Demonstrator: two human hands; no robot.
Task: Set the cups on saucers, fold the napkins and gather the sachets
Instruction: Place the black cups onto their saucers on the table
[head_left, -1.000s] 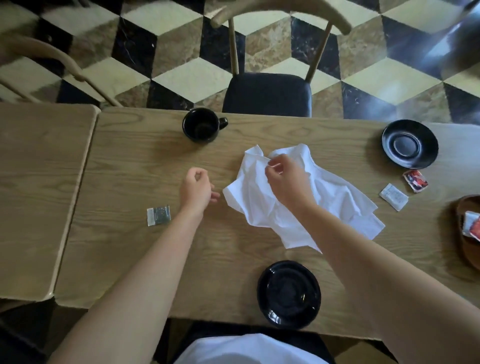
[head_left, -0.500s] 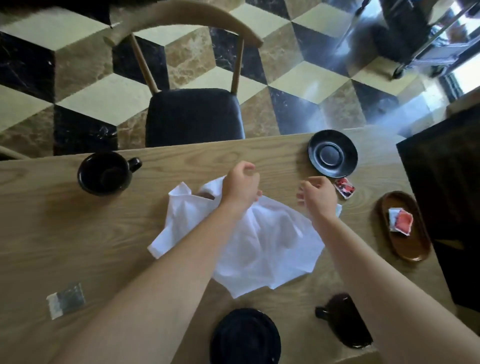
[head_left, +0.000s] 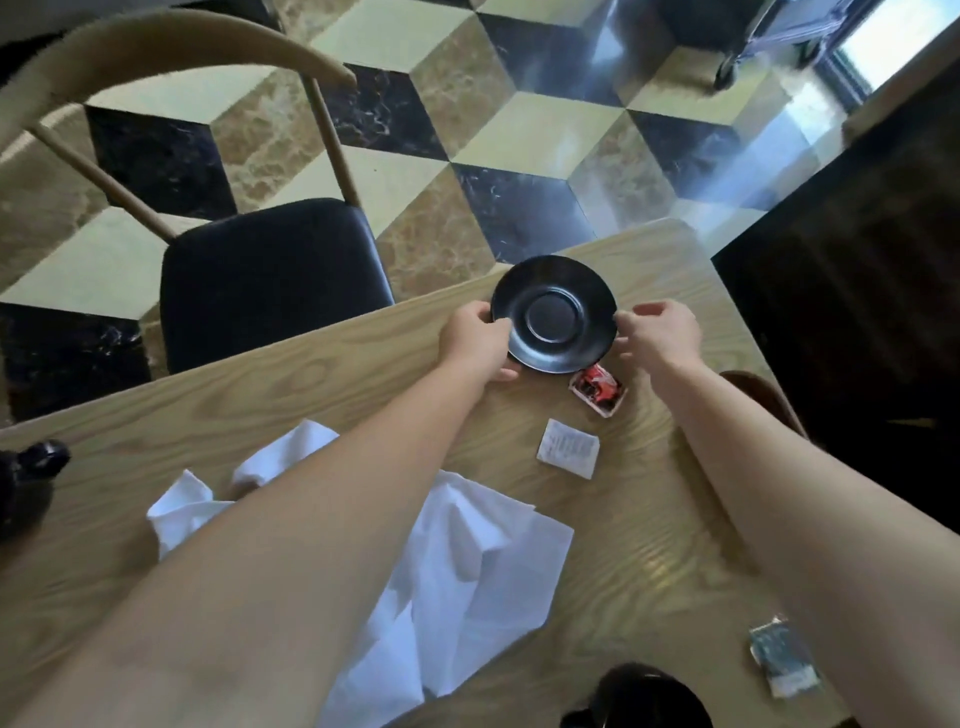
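Observation:
A black saucer (head_left: 554, 313) is at the far edge of the wooden table (head_left: 260, 400). My left hand (head_left: 475, 340) grips its left rim. My right hand (head_left: 657, 335) touches its right rim with curled fingers. A crumpled white napkin (head_left: 457, 577) lies under my left forearm. Near the saucer lie a red sachet (head_left: 596, 388) and a white sachet (head_left: 568, 454). A dark grey sachet (head_left: 784, 662) lies at the near right. A black cup (head_left: 644, 699) shows at the bottom edge, and another black cup (head_left: 26, 483) at the left edge.
A wooden chair with a black seat (head_left: 265, 280) stands past the table's far edge. A brown wooden tray (head_left: 769, 400) peeks out behind my right forearm. A dark cabinet (head_left: 857, 312) stands to the right of the table.
Both hands left the napkin and reached forward to the far saucer, now holding it by its rims. The view swung right and closer to the saucer.

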